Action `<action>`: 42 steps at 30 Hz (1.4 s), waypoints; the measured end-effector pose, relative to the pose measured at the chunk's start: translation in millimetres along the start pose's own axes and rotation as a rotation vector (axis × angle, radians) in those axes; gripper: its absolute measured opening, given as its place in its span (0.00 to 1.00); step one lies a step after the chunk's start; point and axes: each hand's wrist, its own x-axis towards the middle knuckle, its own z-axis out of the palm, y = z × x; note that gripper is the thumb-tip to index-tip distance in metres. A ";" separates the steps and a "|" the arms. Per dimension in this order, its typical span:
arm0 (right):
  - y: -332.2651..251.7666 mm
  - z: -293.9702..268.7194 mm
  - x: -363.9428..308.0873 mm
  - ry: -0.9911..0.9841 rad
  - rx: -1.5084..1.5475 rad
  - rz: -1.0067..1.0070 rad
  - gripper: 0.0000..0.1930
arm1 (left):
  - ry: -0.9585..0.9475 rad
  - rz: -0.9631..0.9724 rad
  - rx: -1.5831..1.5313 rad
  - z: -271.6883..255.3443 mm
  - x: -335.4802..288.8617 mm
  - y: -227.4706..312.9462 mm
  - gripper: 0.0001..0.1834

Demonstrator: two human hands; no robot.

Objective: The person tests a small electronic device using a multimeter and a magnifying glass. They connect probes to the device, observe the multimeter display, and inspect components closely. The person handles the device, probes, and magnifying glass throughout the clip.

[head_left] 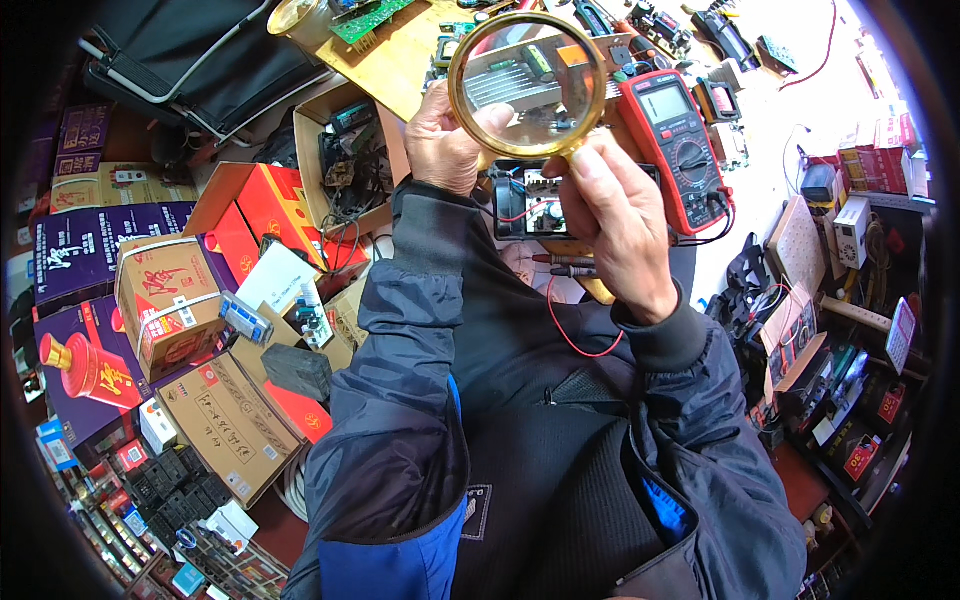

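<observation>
My right hand (620, 210) is closed on the handle of a round, gold-rimmed magnifying glass (527, 85). Behind the lens, my left hand (450, 140) is closed at the edge of a circuit board (510, 80) with pale metal fins and dark cylindrical parts; its thumb shows through the glass. Below the lens lies an open black case (510, 210) with wires and parts inside, partly covered by my right hand. A red multimeter (685, 150) leans just right of the lens. Its test probes (570, 265) lie near my lap, with a red lead hanging in a loop.
Loose electronic parts and a green circuit board (368, 22) crowd the bench. At left stand an open carton (385, 150) of cables, stacked boxes (170, 300) and a red bottle (90, 370). A shelf with small goods (850, 390) stands at right.
</observation>
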 end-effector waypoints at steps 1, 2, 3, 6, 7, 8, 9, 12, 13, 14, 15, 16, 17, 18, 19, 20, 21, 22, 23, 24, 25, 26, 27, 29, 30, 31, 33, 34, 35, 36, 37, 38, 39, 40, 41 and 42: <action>3.2 -0.2 3.4 -0.005 0.020 0.017 0.15 | -0.001 -0.031 -0.033 0.3 0.5 -0.2 0.28; 7.0 0.4 6.7 -0.009 0.040 0.034 0.15 | 0.012 -0.055 -0.024 0.1 -0.3 -0.2 0.27; 10.3 0.8 10.0 -0.004 0.057 0.067 0.15 | 0.023 -0.047 -0.011 0.1 0.3 -0.3 0.27; 14.3 0.0 15.5 -0.028 0.027 0.050 0.14 | 0.048 -0.023 0.020 0.8 1.8 -0.8 0.27; 14.1 0.0 16.0 -0.022 0.020 0.059 0.14 | 0.040 -0.023 0.000 1.1 1.8 -0.3 0.27; 13.2 0.3 16.1 -0.026 0.015 0.061 0.14 | 0.032 -0.025 -0.010 1.4 1.7 0.5 0.27; 11.5 0.4 15.9 -0.023 0.012 0.068 0.13 | 0.023 -0.027 -0.019 1.9 1.7 1.5 0.27; 3.3 0.1 12.5 -0.037 0.001 0.066 0.12 | 0.012 -0.080 -0.073 2.5 -0.3 5.8 0.27; 0.2 0.1 10.5 -0.045 -0.002 0.052 0.12 | 0.016 -0.069 -0.039 3.4 -0.2 6.4 0.28; -2.2 1.3 8.1 -0.046 0.012 0.043 0.12 | 0.014 -0.048 -0.014 3.9 -0.6 6.5 0.28; -4.4 2.8 5.6 -0.049 0.026 0.025 0.13 | 0.007 -0.018 0.007 4.0 -0.7 6.3 0.28; -6.5 4.4 2.6 -0.050 0.046 0.005 0.13 | 0.004 0.001 0.013 3.7 -0.6 6.0 0.28; -8.9 5.9 -1.2 -0.040 0.047 0.006 0.14 | -0.003 0.028 0.016 3.2 0.1 5.3 0.28; -11.3 7.3 -5.5 -0.029 0.053 0.005 0.15 | -0.011 0.055 0.018 2.5 0.8 4.4 0.28; -13.2 8.7 -8.7 -0.019 0.059 0.004 0.15 | -0.018 0.083 0.020 1.5 1.3 3.6 0.28; -14.6 9.8 -10.7 -0.006 0.049 -0.009 0.16 | -0.019 0.047 0.003 0.0 1.0 3.3 0.28; -16.3 10.2 -12.8 -0.009 0.060 -0.004 0.16 | -0.028 0.049 0.017 -1.2 1.8 2.9 0.28; -18.2 10.1 -15.0 -0.012 0.071 0.001 0.16 | -0.040 0.058 0.027 -2.0 3.7 2.5 0.28; -19.7 9.7 -16.4 -0.015 0.082 0.006 0.16 | -0.051 0.065 0.037 -2.3 4.4 2.1 0.28; -21.0 8.7 -17.2 -0.026 0.073 0.011 0.16 | -0.044 0.081 0.023 -1.6 3.6 1.5 0.28; -22.4 7.7 -18.3 -0.037 0.063 0.016 0.16 | -0.038 0.096 0.008 -0.6 2.2 1.0 0.28; -23.2 7.0 -19.3 -0.046 0.058 0.020 0.16 | -0.037 0.123 0.005 0.5 0.7 0.9 0.28; -23.3 7.1 -19.9 -0.050 0.069 0.018 0.16 | -0.029 0.116 0.011 1.1 -0.6 1.6 0.28; -22.9 7.9 -20.5 -0.057 0.101 0.014 0.16 | -0.031 0.147 0.049 1.8 -2.1 3.9 0.28; -23.1 8.0 -21.4 -0.054 0.100 0.022 0.17 | -0.025 0.119 0.037 2.5 -2.0 5.0 0.28; -23.6 8.1 -22.5 -0.048 0.102 0.033 0.17 | -0.026 0.113 0.028 3.3 -1.9 6.1 0.28; -23.8 8.6 -23.3 -0.043 0.100 0.036 0.16 | -0.021 0.095 0.010 5.3 -2.6 8.4 0.28; -23.6 9.1 -23.0 -0.042 0.097 0.026 0.16 | -0.015 0.083 0.001 6.3 -4.0 9.5 0.29; -23.5 9.4 -23.0 -0.041 0.093 0.017 0.16 | -0.010 0.078 -0.009 7.2 -5.1 10.6 0.29; -23.6 9.6 -23.4 -0.042 0.095 0.019 0.16 | -0.010 0.066 -0.010 7.7 -5.6 11.6 0.29; -23.8 9.7 -24.0 -0.043 0.097 0.021 0.15 | -0.010 0.061 -0.012 7.9 -5.8 12.4 0.29; -23.8 9.8 -24.4 -0.044 0.099 0.023 0.15 | -0.023 0.074 -0.020 7.9 -5.9 12.9 0.29; -23.7 10.0 -24.4 -0.038 0.091 0.022 0.15 | -0.010 0.062 -0.006 7.8 -5.6 12.7 0.29; -23.6 10.2 -24.4 -0.033 0.082 0.022 0.15 | -0.008 0.068 0.001 7.6 -5.1 12.2 0.29; -23.5 10.3 -24.2 -0.028 0.074 0.021 0.15 | -0.006 0.073 0.008 7.1 -4.4 11.5 0.29; -23.6 10.3 -24.1 -0.031 0.070 0.018 0.15 | -0.011 0.077 0.009 6.4 -3.8 10.6 0.29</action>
